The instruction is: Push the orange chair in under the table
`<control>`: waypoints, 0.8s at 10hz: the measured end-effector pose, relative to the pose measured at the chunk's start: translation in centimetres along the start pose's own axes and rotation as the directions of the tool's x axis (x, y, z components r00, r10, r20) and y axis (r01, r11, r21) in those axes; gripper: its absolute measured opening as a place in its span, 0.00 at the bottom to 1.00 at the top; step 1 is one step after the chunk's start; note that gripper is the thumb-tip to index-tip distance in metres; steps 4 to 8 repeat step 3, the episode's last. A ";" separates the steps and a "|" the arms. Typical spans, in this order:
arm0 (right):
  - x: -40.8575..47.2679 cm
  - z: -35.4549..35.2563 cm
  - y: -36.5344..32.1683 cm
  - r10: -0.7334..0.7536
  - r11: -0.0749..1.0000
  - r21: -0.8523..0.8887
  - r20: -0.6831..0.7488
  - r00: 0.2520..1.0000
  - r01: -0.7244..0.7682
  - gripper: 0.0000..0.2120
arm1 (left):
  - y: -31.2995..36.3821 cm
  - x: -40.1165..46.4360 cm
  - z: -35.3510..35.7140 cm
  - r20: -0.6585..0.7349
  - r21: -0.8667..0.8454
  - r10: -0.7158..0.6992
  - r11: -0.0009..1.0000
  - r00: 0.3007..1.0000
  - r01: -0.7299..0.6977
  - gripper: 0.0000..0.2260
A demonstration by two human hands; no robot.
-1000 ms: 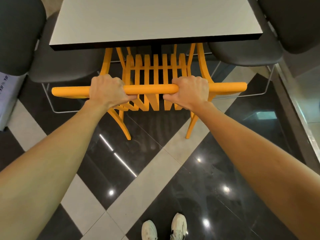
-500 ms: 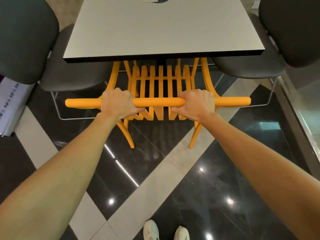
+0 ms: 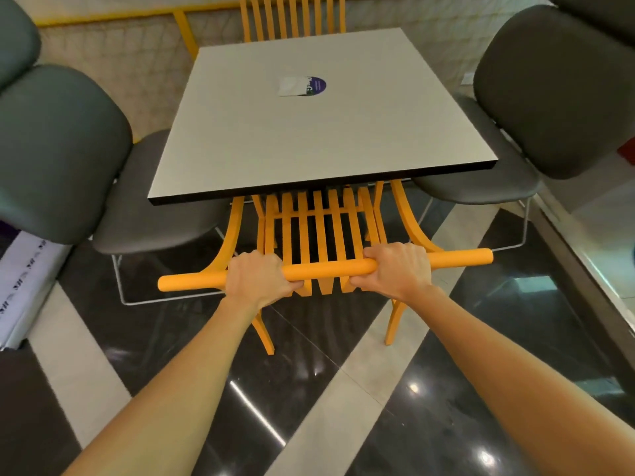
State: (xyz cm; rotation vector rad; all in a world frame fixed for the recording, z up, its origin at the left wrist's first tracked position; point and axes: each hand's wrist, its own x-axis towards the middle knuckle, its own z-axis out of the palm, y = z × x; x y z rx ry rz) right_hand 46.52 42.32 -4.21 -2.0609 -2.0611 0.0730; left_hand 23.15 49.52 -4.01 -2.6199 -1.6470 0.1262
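The orange chair (image 3: 323,271) stands in front of me with its slatted back facing me and its seat hidden under the white square table (image 3: 309,139). Its round top rail runs left to right just short of the table's near edge. My left hand (image 3: 256,278) is closed around the rail left of centre. My right hand (image 3: 398,269) grips the rail right of centre. Both rear legs rest on the black and white tiled floor.
A dark grey padded chair (image 3: 68,149) stands at the table's left side, another (image 3: 549,91) at its right. A second orange chair (image 3: 292,15) sits at the far side. A white card and a round sticker (image 3: 302,85) lie on the table. A white box (image 3: 24,286) stands at left.
The view has tilted up and back, so the whole table top and the far chair now show. Both hands keep the same hold on the rail.
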 end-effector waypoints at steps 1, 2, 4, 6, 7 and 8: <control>0.1 -0.2 -0.1 0.003 1.000 0.017 0.019 1.000 -0.004 0.21 | 0.0 0.2 -0.3 0.031 -0.004 0.013 1.000 0.999 -0.013 0.25; 0.3 -0.8 -0.1 0.009 1.000 0.028 0.069 0.998 -0.011 0.26 | -0.3 0.4 -0.7 0.092 -0.063 0.042 0.997 0.995 -0.037 0.24; 0.4 -1.9 -0.1 0.061 0.983 0.167 0.101 0.993 -0.078 0.35 | -0.4 0.0 -1.6 0.155 -0.220 0.100 0.973 0.983 -0.064 0.29; 0.4 -1.9 -0.1 0.061 0.983 0.167 0.101 0.993 -0.078 0.35 | -0.4 0.0 -1.6 0.155 -0.220 0.100 0.973 0.983 -0.064 0.29; 0.4 -1.9 -0.1 0.061 0.983 0.167 0.101 0.993 -0.078 0.35 | -0.4 0.0 -1.6 0.155 -0.220 0.100 0.973 0.983 -0.064 0.29; 0.4 -1.9 -0.1 0.061 0.983 0.167 0.101 0.993 -0.078 0.35 | -0.4 0.0 -1.6 0.155 -0.220 0.100 0.973 0.983 -0.064 0.29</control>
